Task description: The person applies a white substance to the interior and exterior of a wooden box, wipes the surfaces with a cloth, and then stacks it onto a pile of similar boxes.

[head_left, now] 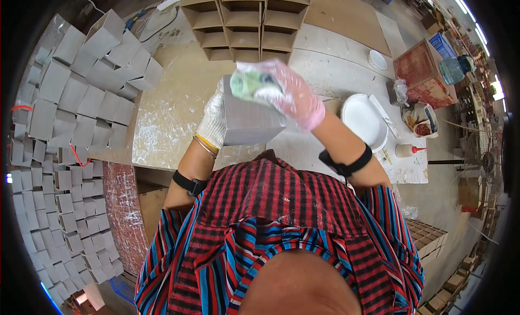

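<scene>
A grey box is held up over the worktable in front of me. My left hand, in a white knitted glove, is closed on the box's left side; its fingertips are partly hidden. My right hand wears a pinkish thin glove and grips a green sponge-like pad, smeared with white and blurred by motion. The pad lies over the top part of the box, seemingly touching it.
A brown compartment rack stands at the table's far edge. To the right are a white round basin, a flat white strip, a red-tipped squeeze bottle and a white cup. Stacked grey boxes fill the left.
</scene>
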Demonstrator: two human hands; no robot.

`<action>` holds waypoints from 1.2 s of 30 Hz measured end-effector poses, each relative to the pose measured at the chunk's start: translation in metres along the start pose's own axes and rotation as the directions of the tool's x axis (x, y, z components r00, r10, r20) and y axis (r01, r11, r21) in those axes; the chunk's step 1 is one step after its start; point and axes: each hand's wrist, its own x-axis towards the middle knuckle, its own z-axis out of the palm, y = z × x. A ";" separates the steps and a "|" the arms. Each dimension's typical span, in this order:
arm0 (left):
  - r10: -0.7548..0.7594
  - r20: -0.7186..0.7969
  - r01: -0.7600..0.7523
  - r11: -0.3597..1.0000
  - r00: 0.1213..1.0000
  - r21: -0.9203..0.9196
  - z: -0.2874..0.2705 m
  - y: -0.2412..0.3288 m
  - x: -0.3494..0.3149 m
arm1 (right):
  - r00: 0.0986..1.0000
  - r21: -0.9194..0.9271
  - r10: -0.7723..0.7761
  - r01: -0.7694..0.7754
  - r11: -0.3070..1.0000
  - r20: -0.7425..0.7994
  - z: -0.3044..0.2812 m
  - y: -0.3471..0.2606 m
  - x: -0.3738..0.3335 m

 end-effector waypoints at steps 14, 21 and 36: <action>0.060 -0.207 -0.063 0.998 0.976 -0.006 0.005 0.011 0.013 | 0.777 0.411 0.492 -0.330 0.850 -0.393 -0.040 -0.021 0.003; -0.035 -0.111 0.038 0.999 0.993 0.025 0.016 0.009 -0.007 | 0.742 0.505 0.527 -0.295 0.811 -0.413 -0.031 -0.008 0.011; 0.244 0.075 -0.243 0.970 0.967 -0.026 -0.014 0.048 -0.049 | 0.728 0.206 0.495 -0.455 0.867 -0.475 -0.010 0.083 -0.028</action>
